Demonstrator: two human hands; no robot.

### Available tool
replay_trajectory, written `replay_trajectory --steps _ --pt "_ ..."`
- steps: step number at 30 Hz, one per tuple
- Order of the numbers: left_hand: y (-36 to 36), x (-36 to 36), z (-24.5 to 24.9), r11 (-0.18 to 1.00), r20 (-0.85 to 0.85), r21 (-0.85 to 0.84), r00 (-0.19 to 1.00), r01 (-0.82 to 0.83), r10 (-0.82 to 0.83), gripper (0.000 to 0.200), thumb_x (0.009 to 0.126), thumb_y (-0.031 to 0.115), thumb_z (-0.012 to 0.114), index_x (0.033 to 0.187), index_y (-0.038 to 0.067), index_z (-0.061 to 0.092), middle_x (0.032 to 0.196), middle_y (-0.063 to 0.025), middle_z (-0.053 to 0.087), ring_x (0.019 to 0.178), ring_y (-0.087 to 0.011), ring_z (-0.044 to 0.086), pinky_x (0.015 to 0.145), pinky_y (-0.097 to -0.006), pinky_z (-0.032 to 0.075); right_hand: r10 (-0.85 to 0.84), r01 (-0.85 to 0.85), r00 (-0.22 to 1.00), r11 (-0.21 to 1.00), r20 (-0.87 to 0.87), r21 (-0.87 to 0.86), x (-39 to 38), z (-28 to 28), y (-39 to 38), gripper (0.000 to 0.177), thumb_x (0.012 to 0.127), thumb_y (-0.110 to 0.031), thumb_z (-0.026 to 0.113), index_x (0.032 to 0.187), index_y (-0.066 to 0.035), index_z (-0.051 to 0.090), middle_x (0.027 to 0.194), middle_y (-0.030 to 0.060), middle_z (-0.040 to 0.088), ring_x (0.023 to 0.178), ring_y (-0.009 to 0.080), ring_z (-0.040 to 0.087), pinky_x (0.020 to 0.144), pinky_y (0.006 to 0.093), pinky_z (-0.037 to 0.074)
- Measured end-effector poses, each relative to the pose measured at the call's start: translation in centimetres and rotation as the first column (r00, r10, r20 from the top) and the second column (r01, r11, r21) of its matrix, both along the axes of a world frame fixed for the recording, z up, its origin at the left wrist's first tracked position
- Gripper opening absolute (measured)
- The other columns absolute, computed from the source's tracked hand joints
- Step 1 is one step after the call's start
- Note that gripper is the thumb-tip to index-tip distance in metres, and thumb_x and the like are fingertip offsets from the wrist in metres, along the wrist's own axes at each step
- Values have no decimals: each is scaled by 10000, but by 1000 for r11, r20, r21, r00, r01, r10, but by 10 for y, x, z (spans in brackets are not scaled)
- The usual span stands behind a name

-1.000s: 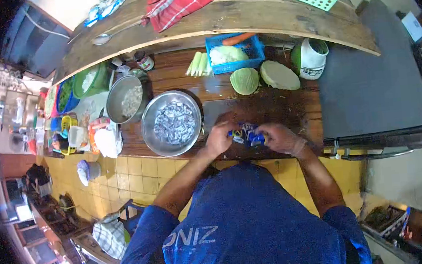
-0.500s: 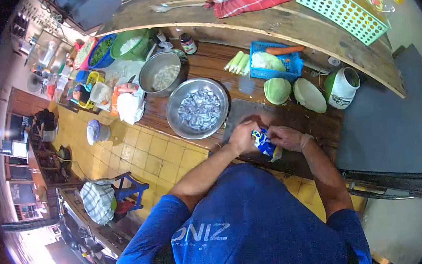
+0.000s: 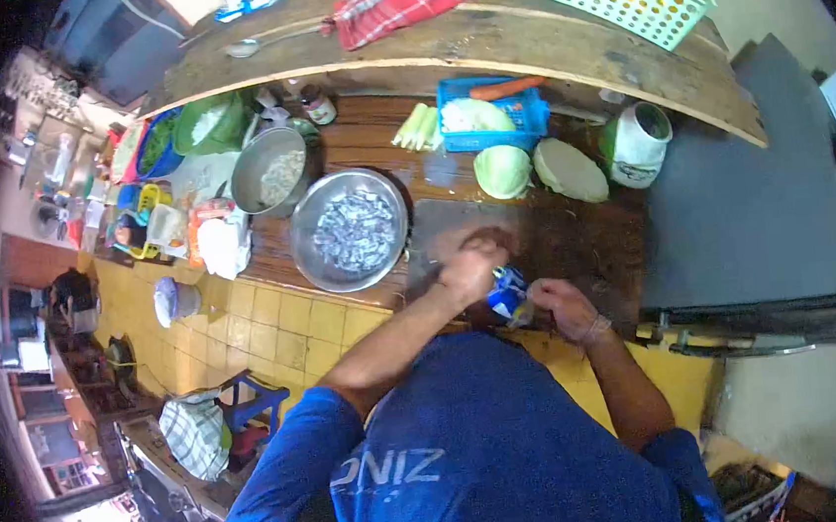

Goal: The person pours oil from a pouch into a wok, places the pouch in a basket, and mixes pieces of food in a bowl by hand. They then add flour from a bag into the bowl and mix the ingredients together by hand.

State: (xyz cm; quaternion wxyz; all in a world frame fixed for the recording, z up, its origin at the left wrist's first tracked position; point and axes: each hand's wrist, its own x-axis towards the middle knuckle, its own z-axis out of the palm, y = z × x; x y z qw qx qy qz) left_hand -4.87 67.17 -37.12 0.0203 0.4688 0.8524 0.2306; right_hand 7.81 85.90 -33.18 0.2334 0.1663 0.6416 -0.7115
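My left hand [image 3: 475, 270] is closed around the upper end of a small blue, white and yellow plastic packet [image 3: 507, 295]. The fingers of my right hand [image 3: 565, 308] are pinched together at the packet's right edge; a thin clear covering shows at that wrist. Beneath both hands lies a dark board [image 3: 575, 237] on the wooden table. To the left stands a wide metal bowl [image 3: 304, 256] of grey, glossy cut pieces that look like squid. Behind the board sit a cut cabbage [image 3: 504, 172] and another pale rounded piece [image 3: 569, 170].
A second metal bowl [image 3: 251, 191], a dark bottle [image 3: 318, 105] and a blue basket [image 3: 467, 141] with a carrot [image 3: 507, 87] line the back. A wooden shelf [image 3: 389, 45] overhangs them. A white-and-green jar [image 3: 638, 142] stands right, beside a grey surface [image 3: 751, 202].
My right hand has shifted downward and slightly away from my left hand, to the packet's edge. My left hand keeps its hold. The whole view has swung, moving the table things leftward.
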Motion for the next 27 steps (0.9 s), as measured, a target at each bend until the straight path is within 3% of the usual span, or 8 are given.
replay_trajectory --steps 2,7,12,16,18,20,22,27 --pt "13 3 5 993 15 -107 999 48 -46 257 699 90 593 949 90 653 993 -115 627 1021 -295 588 846 -395 503 39 -32 995 997 -90 73 -7 2 -14 217 877 -246 589 911 -37 635 889 72 638 829 200 595 764 319 466" --pt "15 -14 -11 998 78 29 996 -56 53 165 666 102 644 829 84 623 901 -137 614 925 -326 609 790 -407 507 791 -383 580 476 -195 792 22 -5 1 176 816 -168 612 908 -23 651 925 193 640 878 358 620 760 427 494" --pt "-10 -33 -19 943 264 310 964 -117 33 110 648 87 668 727 74 593 766 -121 611 757 -319 623 674 -411 500 620 -344 784 386 35 856 55 -82 62 181 822 -169 585 893 -15 647 897 191 643 866 371 624 776 447 493" --pt "-26 -33 -15 890 340 378 933 -254 122 191 669 9 654 843 87 665 821 -109 668 762 -284 651 699 -372 513 122 211 954 379 -274 901 52 -127 83 178 845 -147 554 907 -2 636 863 175 646 881 348 632 810 427 487" --pt "-28 -27 9 863 492 231 819 -450 295 241 716 10 604 935 85 673 879 -151 673 820 -315 659 722 -371 517 7 103 991 625 -137 774 23 -116 89 239 863 -169 561 1036 -19 630 1006 188 636 1016 344 598 913 416 454" --pt "-29 -37 -3 865 469 228 829 -447 306 158 843 80 622 992 52 667 912 -146 684 827 -231 671 746 -330 512 96 87 978 619 -185 781 4 -92 77 353 862 -186 588 1189 -52 578 1219 223 552 1079 415 551 944 473 440" --pt "-25 -40 12 870 421 233 851 -435 313 174 889 185 608 992 56 661 932 -174 674 850 -282 672 764 -350 511 342 109 924 186 -169 976 -10 -49 56 437 837 -180 619 1249 -60 536 1271 223 514 1144 383 520 977 460 418" --pt "-29 -49 26 928 415 -4 844 -371 340 362 946 367 505 921 37 651 882 -203 657 824 -321 662 730 -405 498 308 388 721 563 -621 730 -55 -3 18 584 768 -135 667 1313 -72 466 1274 216 514 1172 370 499 991 440 410"
